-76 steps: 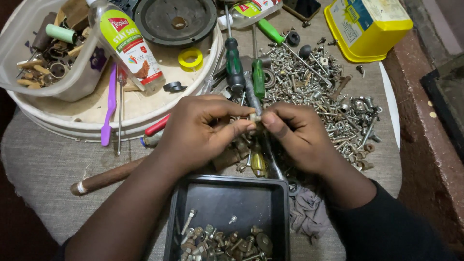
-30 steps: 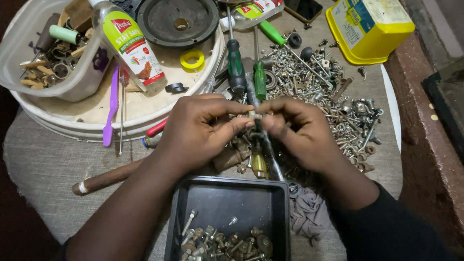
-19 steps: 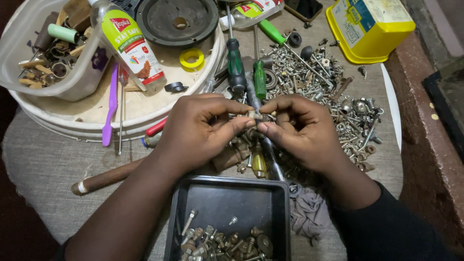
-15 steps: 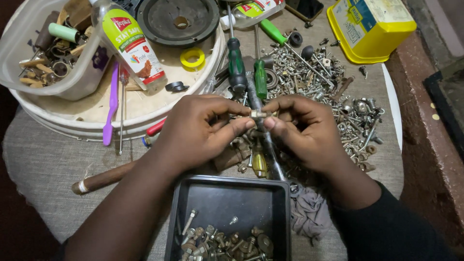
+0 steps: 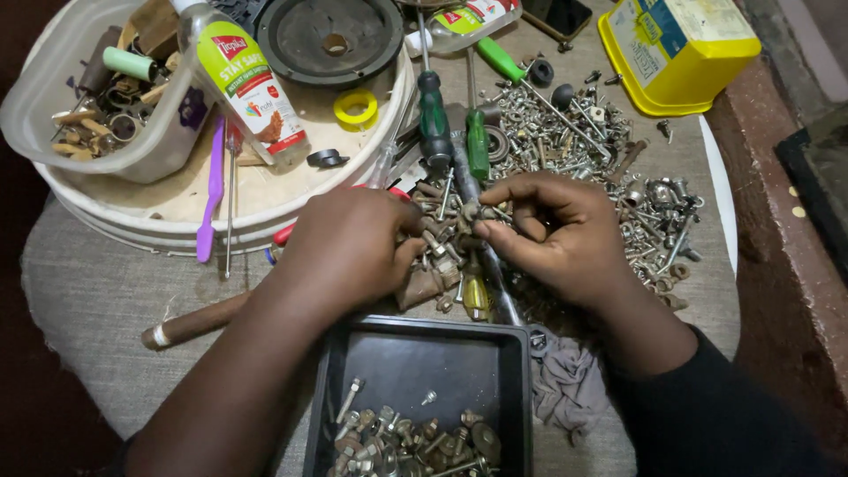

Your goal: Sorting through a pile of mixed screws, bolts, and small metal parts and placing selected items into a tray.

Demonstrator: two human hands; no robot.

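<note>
Pinching small bolt (image 5: 470,212), right hand (image 5: 561,234) fingers; left hand (image 5: 349,252) curled; screwdrivers (image 5: 477,146), tray (image 5: 424,353) crowd around.

A square black plastic tray (image 5: 424,353) holds grey metal bolts. Two green-handled screwdrivers (image 5: 434,115) lie beside a bright yellow plastic box (image 5: 676,53), a yellow tape ring (image 5: 355,108) and a purple plastic stick (image 5: 212,190).
</note>
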